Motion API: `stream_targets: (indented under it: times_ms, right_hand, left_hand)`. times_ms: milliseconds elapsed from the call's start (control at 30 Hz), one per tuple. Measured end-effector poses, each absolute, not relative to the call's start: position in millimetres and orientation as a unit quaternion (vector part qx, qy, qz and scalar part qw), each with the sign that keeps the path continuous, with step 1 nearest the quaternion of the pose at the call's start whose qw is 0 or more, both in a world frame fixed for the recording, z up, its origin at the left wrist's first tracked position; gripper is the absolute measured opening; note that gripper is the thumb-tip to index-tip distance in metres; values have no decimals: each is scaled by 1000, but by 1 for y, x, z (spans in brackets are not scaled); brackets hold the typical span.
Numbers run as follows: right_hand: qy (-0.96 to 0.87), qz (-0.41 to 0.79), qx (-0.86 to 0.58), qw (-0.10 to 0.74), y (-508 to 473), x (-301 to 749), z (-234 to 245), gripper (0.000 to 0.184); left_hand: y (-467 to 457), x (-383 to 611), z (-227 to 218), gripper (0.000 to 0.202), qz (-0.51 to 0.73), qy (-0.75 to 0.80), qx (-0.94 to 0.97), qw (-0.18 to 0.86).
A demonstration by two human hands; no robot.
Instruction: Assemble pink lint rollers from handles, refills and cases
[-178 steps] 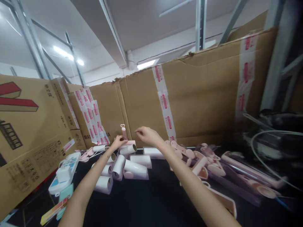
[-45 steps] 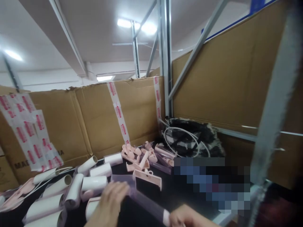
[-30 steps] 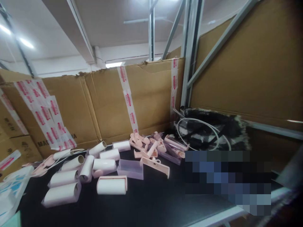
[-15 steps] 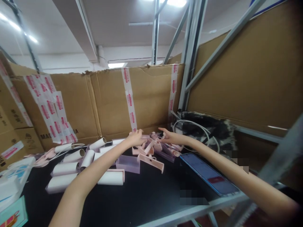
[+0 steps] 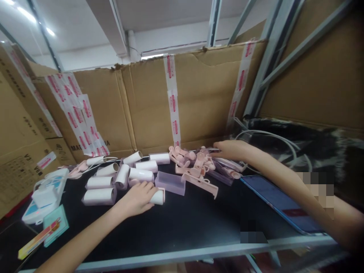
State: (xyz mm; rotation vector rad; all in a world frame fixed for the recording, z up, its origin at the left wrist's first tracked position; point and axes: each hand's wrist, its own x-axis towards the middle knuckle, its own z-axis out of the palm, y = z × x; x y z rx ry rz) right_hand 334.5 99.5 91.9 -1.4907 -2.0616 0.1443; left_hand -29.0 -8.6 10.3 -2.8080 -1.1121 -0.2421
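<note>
My left hand (image 5: 141,198) is closed over a white paper roll (image 5: 158,197) that lies at the front of the rolls, its pink end piece showing past my fingers. An open translucent purple box (image 5: 170,183) lies just beyond that hand. Farther right is a heap of pink plastic parts (image 5: 200,163), with one long pink bracket (image 5: 200,184) at its front. My right hand (image 5: 231,149) reaches over the heap's far right side, fingers close together around something thin that I cannot make out.
Several white rolls in purple boxes (image 5: 99,197) lie on the left of the black tabletop (image 5: 182,231). A phone (image 5: 284,204) lies at the right. A white-and-blue pack (image 5: 47,197) and a teal card (image 5: 57,225) sit far left. Cardboard (image 5: 148,110) stands behind; a metal edge (image 5: 182,256) runs in front.
My left hand has come back from the pink heap toward me and closed on the front roll. My right hand stays by the heap's far right side. The view has shifted.
</note>
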Motion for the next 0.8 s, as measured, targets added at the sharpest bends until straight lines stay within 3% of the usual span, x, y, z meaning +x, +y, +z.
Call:
stream_targets:
  times_ms: [100, 167, 300, 467, 667, 800]
  right_hand:
    - [-829, 124, -490, 241, 60, 300, 89, 37]
    - [-857, 189, -420, 229, 31, 269, 83, 40]
    - [-871, 223, -344, 271, -7, 211, 63, 38]
    - [-884, 198, -297, 302, -13, 179, 30, 36]
    - [-875, 144, -315, 338, -11, 182, 2, 41]
    - [-831, 171, -337, 409, -5, 188, 5, 46]
  left_hand:
    - [-8, -38, 5, 44, -190, -372, -909, -5]
    - [-8, -42, 3, 48, -314, -393, -863, -51]
    - [-10, -46, 1, 45, -462, -438, -761, -129]
    - [-15, -41, 4, 30, -444, -503, -736, -93]
    - [-15, -28, -4, 33, -407, -548, -731, 14]
    - [-1, -3, 17, 28, -351, -542, -755, 112]
